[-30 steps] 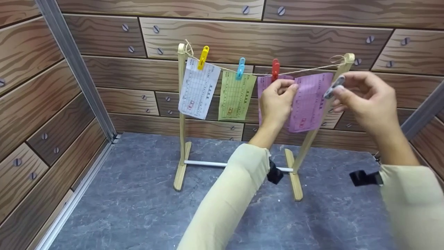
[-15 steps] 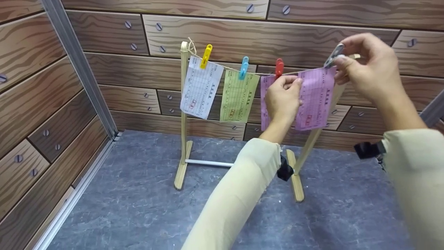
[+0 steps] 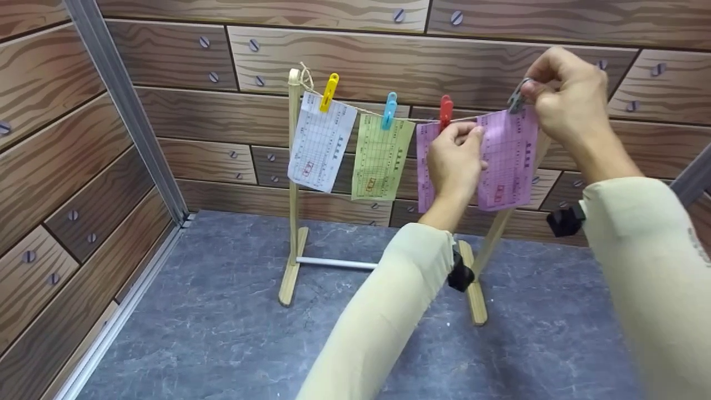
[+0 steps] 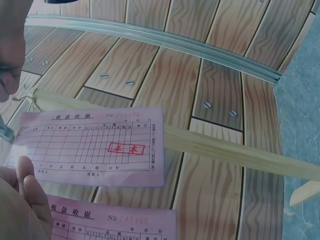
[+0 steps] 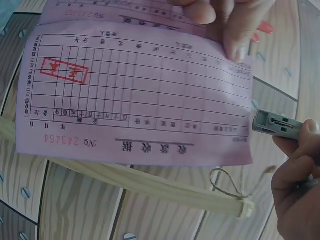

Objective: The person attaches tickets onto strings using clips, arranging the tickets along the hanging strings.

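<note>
My left hand (image 3: 455,158) pinches the upper left corner of a pink receipt slip (image 3: 506,161) printed with a table and a red stamp. Between thumb and fingers, my right hand (image 3: 575,100) holds a grey clothespin (image 3: 516,100) at the slip's top edge. In the right wrist view, the tip of the clothespin (image 5: 277,125) is right by the paper's edge. The slip's top lies along the thin string (image 3: 469,118). Partly behind my left hand hangs another pink slip (image 3: 425,166) under a red clothespin (image 3: 446,108).
Further left on the string, a yellow clothespin (image 3: 329,93) holds a white slip (image 3: 322,144) and a blue one (image 3: 389,111) a green slip (image 3: 382,158). The string spans two wooden posts (image 3: 293,166) joined low by a white rod (image 3: 336,263). Wood-patterned panels (image 3: 433,61) stand behind.
The pink slip has risen to the string. My right hand has gone up, then left, bringing the grey clothespin from beside the slip to its top edge. The left hand keeps its pinch.
</note>
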Demonstrator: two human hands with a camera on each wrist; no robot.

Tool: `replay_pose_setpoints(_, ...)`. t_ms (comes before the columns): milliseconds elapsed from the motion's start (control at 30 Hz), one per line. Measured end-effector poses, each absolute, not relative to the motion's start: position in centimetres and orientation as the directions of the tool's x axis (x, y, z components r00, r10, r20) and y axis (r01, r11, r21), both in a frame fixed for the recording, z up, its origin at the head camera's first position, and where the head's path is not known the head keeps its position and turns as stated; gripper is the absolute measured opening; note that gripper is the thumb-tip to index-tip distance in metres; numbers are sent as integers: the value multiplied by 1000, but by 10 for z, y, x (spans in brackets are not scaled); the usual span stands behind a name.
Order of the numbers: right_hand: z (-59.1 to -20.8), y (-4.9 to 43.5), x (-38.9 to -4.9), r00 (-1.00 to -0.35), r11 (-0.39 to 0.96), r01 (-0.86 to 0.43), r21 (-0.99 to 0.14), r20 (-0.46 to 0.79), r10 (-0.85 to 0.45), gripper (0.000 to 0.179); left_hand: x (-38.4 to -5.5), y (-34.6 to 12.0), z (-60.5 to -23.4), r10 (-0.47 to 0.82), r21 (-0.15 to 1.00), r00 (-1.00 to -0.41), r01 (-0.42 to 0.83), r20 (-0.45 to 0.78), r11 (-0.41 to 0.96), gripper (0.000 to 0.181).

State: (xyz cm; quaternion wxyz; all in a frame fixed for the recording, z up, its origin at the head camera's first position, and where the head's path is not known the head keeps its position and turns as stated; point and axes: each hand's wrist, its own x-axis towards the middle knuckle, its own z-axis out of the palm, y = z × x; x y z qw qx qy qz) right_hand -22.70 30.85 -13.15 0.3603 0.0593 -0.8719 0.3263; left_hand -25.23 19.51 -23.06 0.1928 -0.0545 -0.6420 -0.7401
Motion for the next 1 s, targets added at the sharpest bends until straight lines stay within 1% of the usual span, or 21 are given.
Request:
replay_pose_setpoints(200,-126,310,-229,-824,844,-235,-481,560,89,7,-250,198,-230,-195,926,-917,369,348,-79,5)
replay_pose_setpoints(400,-125,309,-227,-893,887,-194,-419,450,17,20,-247,199,-229,-193,926,-918,368,346,-86,5)
replay_pose_setpoints(500,-124,308,-225,-914,900,-187,-394,405,-13,29,-247,200,-230,-196,928,-922,357,333,-108,4)
replay_pose_setpoints(567,-123,307,-224,-928,898,-183,-401,371,-24,34,-248,199,-231,-196,928,-926,351,323,-127,5)
replay_pose_setpoints(733,-123,303,-222,-960,869,-160,-469,279,-26,48,-251,198,-235,-196,934,-936,324,293,-150,5)
replay_pose_setpoints(800,-124,302,-221,-964,860,-156,-486,266,-24,53,-252,197,-239,-196,938,-939,313,283,-147,6)
replay_pose_setpoints(867,-126,302,-219,-959,852,-159,-498,282,-15,54,-252,197,-243,-197,943,-939,308,281,-128,7)
replay_pose_setpoints(933,-128,302,-216,-947,831,-168,-531,320,13,51,-252,195,-250,-190,943,-938,313,289,-109,9)
replay_pose_setpoints(1000,-131,305,-210,-921,788,-200,-583,385,52,46,-251,193,-258,-180,943,-932,329,314,-59,11)
